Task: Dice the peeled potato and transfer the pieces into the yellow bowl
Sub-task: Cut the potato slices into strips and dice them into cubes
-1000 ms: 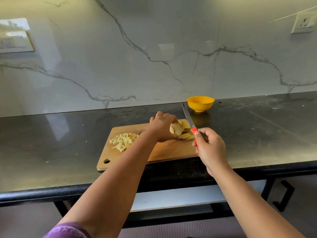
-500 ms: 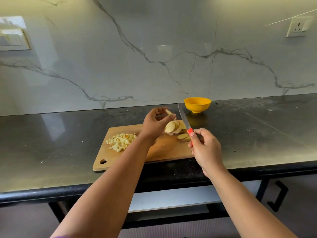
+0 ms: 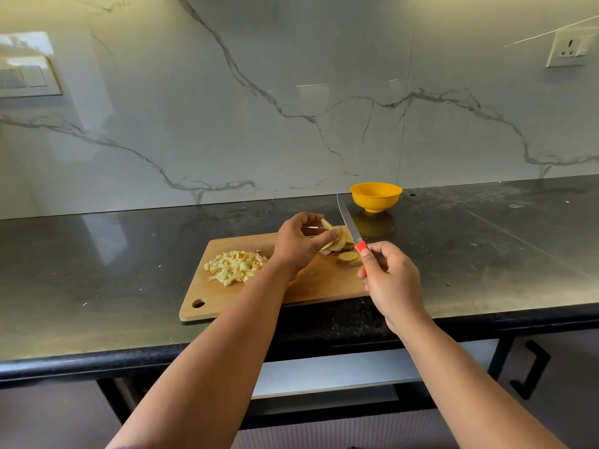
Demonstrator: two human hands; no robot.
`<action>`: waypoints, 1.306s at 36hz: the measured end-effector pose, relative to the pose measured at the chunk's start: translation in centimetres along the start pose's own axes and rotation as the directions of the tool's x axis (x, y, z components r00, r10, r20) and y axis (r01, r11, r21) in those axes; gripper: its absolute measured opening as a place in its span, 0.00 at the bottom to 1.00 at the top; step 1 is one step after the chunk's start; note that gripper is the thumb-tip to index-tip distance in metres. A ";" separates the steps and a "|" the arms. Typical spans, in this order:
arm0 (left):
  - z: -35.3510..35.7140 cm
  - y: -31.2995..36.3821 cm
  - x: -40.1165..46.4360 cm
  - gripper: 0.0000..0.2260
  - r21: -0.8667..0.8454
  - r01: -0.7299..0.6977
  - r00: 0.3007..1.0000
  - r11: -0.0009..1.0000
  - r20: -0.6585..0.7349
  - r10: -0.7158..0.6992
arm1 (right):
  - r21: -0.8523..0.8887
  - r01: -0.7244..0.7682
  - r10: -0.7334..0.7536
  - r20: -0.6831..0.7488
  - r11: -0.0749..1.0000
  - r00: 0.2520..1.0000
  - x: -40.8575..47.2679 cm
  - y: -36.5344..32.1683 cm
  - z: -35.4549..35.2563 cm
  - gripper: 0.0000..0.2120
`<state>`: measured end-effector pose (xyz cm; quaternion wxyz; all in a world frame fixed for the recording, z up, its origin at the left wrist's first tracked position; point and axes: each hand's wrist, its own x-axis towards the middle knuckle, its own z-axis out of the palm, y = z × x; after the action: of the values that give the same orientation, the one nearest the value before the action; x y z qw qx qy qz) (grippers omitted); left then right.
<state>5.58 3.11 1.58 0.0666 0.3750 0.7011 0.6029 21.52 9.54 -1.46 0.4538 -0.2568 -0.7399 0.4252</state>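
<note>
Head view: left hand (image 3: 299,243) above cutting board (image 3: 256,298), fingers curled, pinching potato slice (image 3: 326,224) lifted off board. Right hand (image 3: 390,280) grips red knife handle (image 3: 361,248), blade (image 3: 346,218) tilted up and away toward wall. More potato slices (image 3: 343,251) lie on board between hands. Diced pile (image 3: 235,266) on board's left part. Yellow bowl (image 3: 375,196) on dark counter (image 3: 97,270) behind board, near blade tip, apart from it.

A dark polished counter (image 3: 97,270) runs along a white marble-veined wall (image 3: 291,108). A switch plate (image 3: 27,76) sits at the wall's left edge, a socket (image 3: 567,48) at its upper right corner. A black handle (image 3: 531,371) hangs below the counter's front edge, right.
</note>
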 end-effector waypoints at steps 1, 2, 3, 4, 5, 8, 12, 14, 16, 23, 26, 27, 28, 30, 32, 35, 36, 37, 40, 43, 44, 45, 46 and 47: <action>0.1 0.0 0.0 0.19 0.010 0.005 1.000 1.000 0.000 -0.005 | 0.001 0.000 0.000 0.000 1.000 1.000 0.0 0.0 0.0 0.07; 0.1 0.0 0.0 0.19 0.022 0.008 1.000 1.000 0.001 -0.008 | 0.002 0.001 -0.001 0.001 1.000 1.000 0.0 0.0 0.0 0.07; 0.1 0.0 0.0 0.19 0.038 0.006 1.000 0.999 0.003 -0.006 | 0.003 0.004 -0.004 0.002 1.000 1.000 0.0 -0.1 0.0 0.07; 0.1 0.0 0.0 0.18 0.055 0.004 1.000 0.999 0.003 -0.004 | 0.003 0.007 -0.007 0.003 1.000 1.000 0.0 -0.1 0.0 0.07; 0.1 -0.1 0.0 0.17 0.069 0.003 1.000 0.998 0.000 -0.003 | 0.002 0.011 -0.011 0.003 1.000 1.000 0.0 0.0 0.0 0.07; 0.1 -0.3 0.0 0.16 0.054 0.005 0.999 0.999 -0.036 -0.003 | -0.008 0.019 -0.019 -0.003 1.000 1.000 0.1 0.1 0.1 0.06; -0.2 0.0 -0.3 0.18 -0.113 0.109 0.991 0.988 -0.067 -0.117 | -0.023 0.031 -0.031 -0.004 0.999 1.000 0.1 0.2 -0.1 0.05; -0.4 0.2 -0.3 0.16 -0.197 0.195 0.974 0.961 -0.075 -0.213 | -0.085 0.078 -0.078 -0.004 0.993 0.997 0.0 0.2 -0.1 0.05; -0.7 0.2 -0.2 0.12 -0.183 0.234 0.962 0.955 -0.100 -0.255 | -0.199 0.171 -0.177 -0.013 0.965 0.984 -0.2 0.1 -0.3 0.04; -0.8 0.5 -0.2 0.09 -0.131 0.298 0.941 0.946 -0.125 -0.314 | -0.438 0.385 -0.379 0.105 0.813 0.919 -0.2 0.2 -0.9 0.03; -0.9 0.7 -0.2 0.10 -0.142 0.306 0.934 0.942 -0.150 -0.325 | -0.449 0.400 -0.372 0.153 0.799 0.915 -0.4 0.1 -0.8 0.03; -1.0 0.8 -0.2 0.10 -0.143 0.305 0.933 0.942 -0.154 -0.325 | -0.454 0.391 -0.363 0.151 0.801 0.919 -0.4 0.1 -0.8 0.04; -1.0 0.8 -0.2 0.10 -0.143 0.303 0.933 0.942 -0.155 -0.324 | -0.458 0.378 -0.352 0.146 0.804 0.925 -0.4 0.0 -0.8 0.04; -1.0 0.8 -0.3 0.10 -0.133 0.301 0.935 0.944 -0.155 -0.320 | -0.469 0.354 -0.328 0.139 0.809 0.934 -0.4 -0.1 -0.7 0.05; -1.1 0.8 -0.4 0.09 -0.119 0.303 0.935 0.946 -0.157 -0.319 | -0.484 0.332 -0.306 0.135 0.809 0.942 -0.4 -0.2 -0.7 0.05; -1.4 0.7 -0.6 0.09 -0.043 0.289 0.940 0.956 -0.176 -0.292 | -0.499 0.296 -0.266 0.132 0.814 0.955 -0.4 -0.3 -0.6 0.05; -1.5 0.7 -0.7 0.10 -0.002 0.278 0.943 0.961 -0.188 -0.273 | -0.503 0.281 -0.249 0.133 0.817 0.959 -0.4 -0.3 -0.6 0.05; -1.6 0.7 -0.8 0.12 0.027 0.269 0.945 0.963 -0.198 -0.259 | -0.507 0.263 -0.227 0.132 0.821 0.965 -0.4 -0.2 -0.6 0.05; -2.1 0.7 -1.2 0.13 0.080 0.250 0.951 0.965 -0.206 -0.229 | -0.521 0.224 -0.184 0.129 0.824 0.974 -0.2 -0.3 -0.7 0.06; -2.8 0.4 -2.3 0.11 0.243 0.123 0.976 0.962 -0.205 -0.073 | -0.517 0.190 -0.142 0.132 0.834 0.981 -0.2 -0.6 -1.1 0.07; -3.1 0.2 -2.7 0.09 0.299 0.058 0.982 0.952 -0.188 0.000 | -0.514 0.182 -0.133 0.131 0.839 0.982 -0.1 -0.7 -1.3 0.07; -3.5 0.2 -3.1 0.08 0.353 -0.009 0.985 0.936 -0.160 0.070 | -0.508 0.176 -0.128 0.128 0.843 0.983 -0.1 -0.9 -1.4 0.07; -3.8 0.3 -3.5 0.07 0.403 -0.080 0.983 0.912 -0.119 0.138 | -0.500 0.171 -0.126 0.123 0.849 0.984 -0.1 -1.0 -1.5 0.08; -4.1 0.4 -3.9 0.07 0.461 -0.164 0.974 0.872 -0.063 0.216 | -0.492 0.165 -0.122 0.118 0.855 0.985 0.0 -1.2 -1.6 0.09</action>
<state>6.33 -2.50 1.65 -0.1217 0.4128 0.7843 0.4468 22.97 9.54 -0.08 0.3714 -0.2918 -0.8598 0.1941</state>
